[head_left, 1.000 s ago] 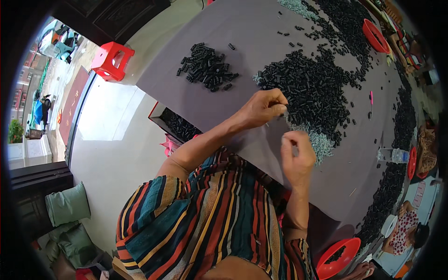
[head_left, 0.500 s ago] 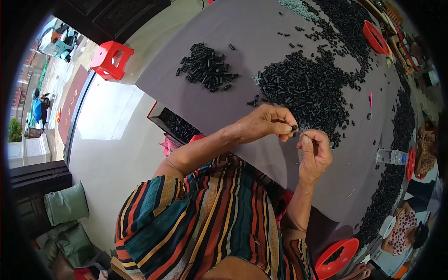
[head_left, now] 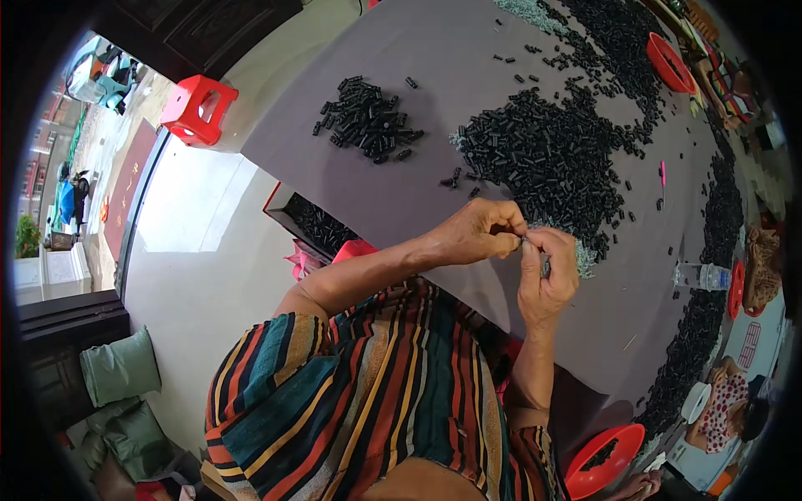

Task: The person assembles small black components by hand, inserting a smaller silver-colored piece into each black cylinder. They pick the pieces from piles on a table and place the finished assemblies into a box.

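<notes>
My left hand point(head_left: 484, 234) and my right hand point(head_left: 547, 271) meet fingertip to fingertip over the grey tabletop. The left one is closed in a pinch on a small black cylinder, mostly hidden by the fingers now. My right thumb and forefinger press together at the same spot; whatever they hold is too small to make out. Just beyond the hands spreads a large heap of black cylinders point(head_left: 543, 150). Pale bluish bits point(head_left: 586, 257) lie beside my right hand. A smaller pile of black cylinders point(head_left: 368, 118) sits apart at the left.
The cloth-covered table point(head_left: 401, 50) carries more black pieces point(head_left: 614, 37) at the far side and right. Red basins point(head_left: 671, 63) and a clear plastic container point(head_left: 702, 277) stand along the right. An open box point(head_left: 313, 219) adjoins the left edge. Another person point(head_left: 725, 409) is at the right.
My right hand has moved left and slightly down, closing the gap to the left fingertips. The left hand has shifted a little left; the black cylinder is now mostly covered.
</notes>
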A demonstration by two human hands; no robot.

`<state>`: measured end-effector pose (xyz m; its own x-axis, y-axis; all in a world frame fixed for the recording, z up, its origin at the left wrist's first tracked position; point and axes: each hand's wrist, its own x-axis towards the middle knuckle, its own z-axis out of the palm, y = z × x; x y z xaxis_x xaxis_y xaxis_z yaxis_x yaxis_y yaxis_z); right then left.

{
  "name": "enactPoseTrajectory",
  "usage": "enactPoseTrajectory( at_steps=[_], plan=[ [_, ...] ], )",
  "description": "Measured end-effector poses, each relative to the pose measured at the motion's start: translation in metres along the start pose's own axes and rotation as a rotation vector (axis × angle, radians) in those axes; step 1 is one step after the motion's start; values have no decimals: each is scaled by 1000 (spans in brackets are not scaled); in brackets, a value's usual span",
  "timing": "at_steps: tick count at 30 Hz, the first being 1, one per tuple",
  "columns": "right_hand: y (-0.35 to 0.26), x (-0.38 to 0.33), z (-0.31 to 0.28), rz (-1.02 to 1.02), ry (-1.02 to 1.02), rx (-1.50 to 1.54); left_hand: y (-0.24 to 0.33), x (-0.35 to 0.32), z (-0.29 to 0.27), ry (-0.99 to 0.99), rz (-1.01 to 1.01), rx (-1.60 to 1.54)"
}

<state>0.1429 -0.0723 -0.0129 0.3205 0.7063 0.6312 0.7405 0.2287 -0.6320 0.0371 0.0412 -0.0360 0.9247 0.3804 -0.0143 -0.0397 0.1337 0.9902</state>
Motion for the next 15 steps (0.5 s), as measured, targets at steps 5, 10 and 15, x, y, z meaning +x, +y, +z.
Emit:
enactPoseTrajectory(
  at_steps=[5, 10, 15],
  plan=[
    [0, -3, 4, 41, 20, 17, 0, 0, 3, 80, 28, -137],
    [7, -11, 11, 164, 112, 169, -7, 1, 7, 84, 108, -235],
    [11, -8, 2, 326, 141, 422, 0, 0, 9, 134, 213, -150]
  ],
)
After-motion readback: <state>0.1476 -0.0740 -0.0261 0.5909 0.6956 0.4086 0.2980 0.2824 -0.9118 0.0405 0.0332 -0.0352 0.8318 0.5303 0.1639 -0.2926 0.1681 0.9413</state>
